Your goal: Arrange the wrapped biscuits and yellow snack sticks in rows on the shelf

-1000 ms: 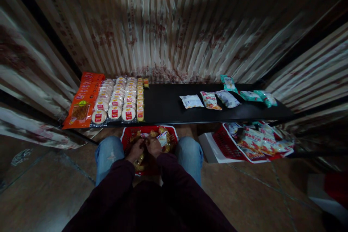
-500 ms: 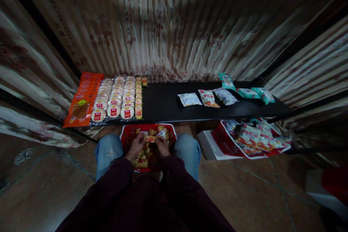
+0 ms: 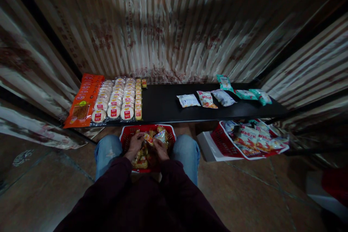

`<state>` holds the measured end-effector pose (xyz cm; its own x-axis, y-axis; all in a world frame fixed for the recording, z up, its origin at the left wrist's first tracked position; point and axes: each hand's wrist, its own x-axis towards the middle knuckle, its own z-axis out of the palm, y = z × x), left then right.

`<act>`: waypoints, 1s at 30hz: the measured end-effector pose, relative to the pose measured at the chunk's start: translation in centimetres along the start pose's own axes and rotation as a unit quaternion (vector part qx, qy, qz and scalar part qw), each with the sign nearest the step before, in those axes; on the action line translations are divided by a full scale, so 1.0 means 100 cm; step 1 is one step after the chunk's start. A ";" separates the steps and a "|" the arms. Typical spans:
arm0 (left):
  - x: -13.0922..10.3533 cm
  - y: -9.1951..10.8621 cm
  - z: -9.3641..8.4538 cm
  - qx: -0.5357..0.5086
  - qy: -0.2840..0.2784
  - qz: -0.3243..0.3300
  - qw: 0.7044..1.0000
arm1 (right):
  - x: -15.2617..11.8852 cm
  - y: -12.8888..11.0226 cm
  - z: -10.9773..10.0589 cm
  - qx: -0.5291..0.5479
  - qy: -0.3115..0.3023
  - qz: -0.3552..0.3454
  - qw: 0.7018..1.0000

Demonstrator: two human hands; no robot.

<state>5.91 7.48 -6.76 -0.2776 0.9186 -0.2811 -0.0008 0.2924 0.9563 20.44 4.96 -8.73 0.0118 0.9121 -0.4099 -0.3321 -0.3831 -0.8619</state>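
Between my knees, a red basket (image 3: 170, 130) with a white rim holds several yellow-wrapped snacks (image 3: 143, 162) and a striped packet (image 3: 161, 136). Over it, my left hand (image 3: 135, 145) and my right hand (image 3: 160, 148) pinch opposite ends of one small yellow packet (image 3: 148, 138) with a red-and-white label. The packet is slightly tilted, its right end lower. On the shelf ahead, a column of similar yellow packets (image 3: 138, 101) stands beside rows of round white crackers (image 3: 127, 113).
Orange bags (image 3: 83, 101) lie at the left end of the black shelf (image 3: 163, 105). White and green packets (image 3: 246, 94) are on its right part. A second red basket (image 3: 221, 139), full of snack bags, rests on a white box (image 3: 208, 148) to the right.
The small packet between my hands has turned from nearly level to tilted, and my right hand has shifted slightly left and down. The whole view has moved a little.
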 end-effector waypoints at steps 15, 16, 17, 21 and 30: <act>-0.009 0.009 0.014 0.036 0.034 -0.026 0.998 | -0.005 -0.005 0.000 0.002 -0.005 -0.002 1.000; -0.011 0.008 0.016 0.039 0.035 -0.022 0.998 | -0.005 -0.006 0.000 0.001 -0.001 -0.005 1.000; -0.014 0.007 0.017 0.042 0.033 -0.017 0.998 | -0.005 -0.006 0.001 0.001 0.001 -0.009 1.000; -0.021 0.001 0.021 0.073 0.014 -0.028 0.997 | -0.006 -0.008 0.002 0.004 0.003 -0.021 1.000; -0.027 0.004 0.028 0.088 -0.014 -0.021 0.996 | -0.008 -0.010 0.000 -0.004 0.010 -0.020 1.000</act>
<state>9.31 5.82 -5.80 -0.2548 0.9105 -0.3257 0.1561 0.3711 0.9154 20.75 4.62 -7.60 0.0439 0.9239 -0.3801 -0.3241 -0.3467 -0.8802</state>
